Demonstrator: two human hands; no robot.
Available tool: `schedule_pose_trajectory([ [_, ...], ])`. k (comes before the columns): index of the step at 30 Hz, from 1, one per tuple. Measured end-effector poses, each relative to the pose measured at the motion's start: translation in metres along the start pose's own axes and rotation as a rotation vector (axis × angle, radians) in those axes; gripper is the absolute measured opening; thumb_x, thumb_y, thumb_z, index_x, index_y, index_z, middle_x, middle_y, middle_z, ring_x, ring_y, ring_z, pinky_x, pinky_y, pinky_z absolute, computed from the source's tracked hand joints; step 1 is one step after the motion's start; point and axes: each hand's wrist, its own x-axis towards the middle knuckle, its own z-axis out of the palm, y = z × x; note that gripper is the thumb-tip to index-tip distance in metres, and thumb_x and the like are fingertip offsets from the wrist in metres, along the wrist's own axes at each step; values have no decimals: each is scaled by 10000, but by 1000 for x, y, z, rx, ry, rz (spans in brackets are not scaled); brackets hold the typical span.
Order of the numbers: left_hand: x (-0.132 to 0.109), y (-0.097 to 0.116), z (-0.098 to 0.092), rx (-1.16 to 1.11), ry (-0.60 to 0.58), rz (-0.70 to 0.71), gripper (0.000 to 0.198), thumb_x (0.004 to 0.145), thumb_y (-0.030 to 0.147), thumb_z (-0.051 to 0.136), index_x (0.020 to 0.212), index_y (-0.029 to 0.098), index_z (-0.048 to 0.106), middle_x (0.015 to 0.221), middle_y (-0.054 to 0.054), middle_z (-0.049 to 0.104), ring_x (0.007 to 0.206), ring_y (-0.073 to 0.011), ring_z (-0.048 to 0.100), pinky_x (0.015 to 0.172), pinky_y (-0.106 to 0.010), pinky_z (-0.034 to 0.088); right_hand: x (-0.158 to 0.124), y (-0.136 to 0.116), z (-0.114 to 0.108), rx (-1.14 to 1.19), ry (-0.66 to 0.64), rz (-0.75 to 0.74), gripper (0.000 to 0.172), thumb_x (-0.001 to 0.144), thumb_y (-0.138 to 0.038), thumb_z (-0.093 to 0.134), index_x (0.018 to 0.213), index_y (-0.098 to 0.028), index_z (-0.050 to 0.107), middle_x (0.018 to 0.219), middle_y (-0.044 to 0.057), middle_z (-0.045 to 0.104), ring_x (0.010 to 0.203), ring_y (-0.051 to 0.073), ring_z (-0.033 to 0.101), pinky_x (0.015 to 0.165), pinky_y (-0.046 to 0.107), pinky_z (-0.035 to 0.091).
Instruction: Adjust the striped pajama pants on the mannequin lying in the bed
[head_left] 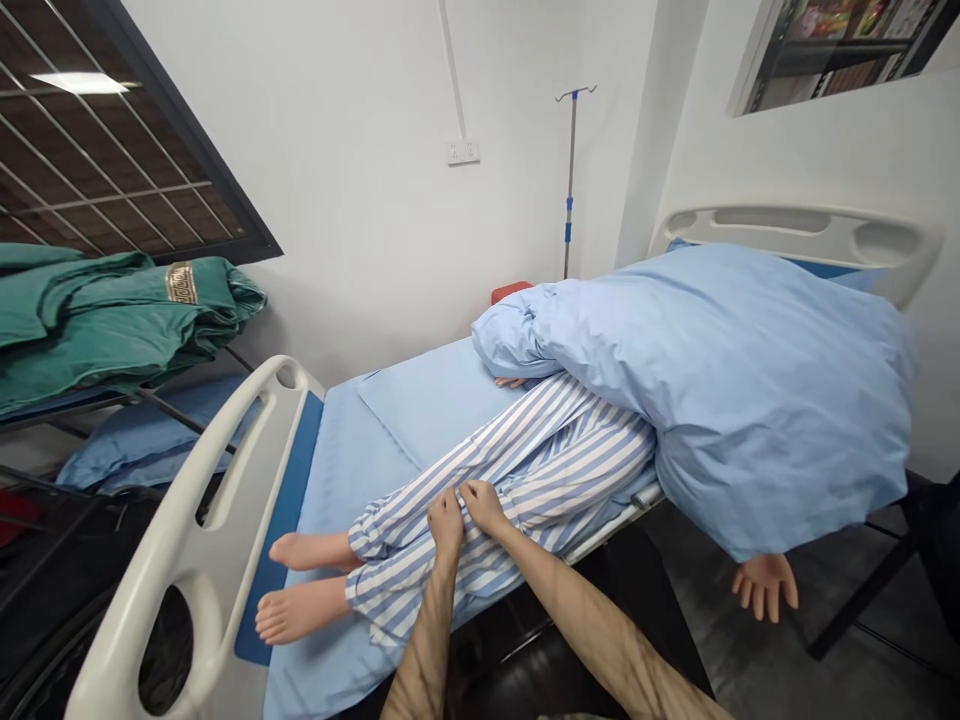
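Note:
My left hand (446, 522) is closed at the knee of the blue-and-white striped pyjama trousers (577, 475), with the fabric at its fingers. Right beside it, my right hand (484, 506) is curled shut on the same trousers; the fingertips of both are partly hidden. The trousers are on a figure that looks like a care manikin, lying on the bed. Its bare feet (304, 612) point toward the footboard. A light blue quilt (765, 370) is bunched over its upper body, and a manikin hand (766, 586) hangs out below the quilt at the bed's near side.
A cream footboard (217, 480) stands at the left and a headboard (795, 222) at the far right. Behind the bed rise an IV pole (570, 180) and a white wall. Green folded cloth (112, 320) lies on a rack at left. A dark chair (892, 560) is at right.

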Motion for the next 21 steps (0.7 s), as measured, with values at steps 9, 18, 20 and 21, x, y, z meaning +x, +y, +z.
schedule_pose_trajectory([
  [9,10,29,8,-366,99,11,433,882,428,337,501,222,321,466,39,342,489,-100,360,542,-239,338,3,2,-3,92,39,23,382,842,-389,391,514,-199,340,486,-40,349,509,107,348,505,236,241],
  [18,-12,3,26,255,-27,-35,365,929,325,377,724,182,643,734,-70,661,647,-146,505,606,-258,258,0,2,-2,69,91,77,380,861,-400,393,541,-202,340,505,-33,387,525,109,346,516,247,261],
  [20,-10,3,25,258,-37,-20,369,938,314,368,739,179,648,776,-77,676,679,-150,524,617,-255,265,0,0,-3,46,83,75,379,867,-388,385,539,-201,342,507,-29,395,526,111,352,520,251,260],
  [21,-10,3,24,251,-36,-18,373,941,312,364,738,178,647,786,-79,679,688,-151,528,621,-254,268,0,-3,-4,43,76,74,378,867,-380,385,537,-200,346,506,-27,400,524,111,355,522,252,259],
])
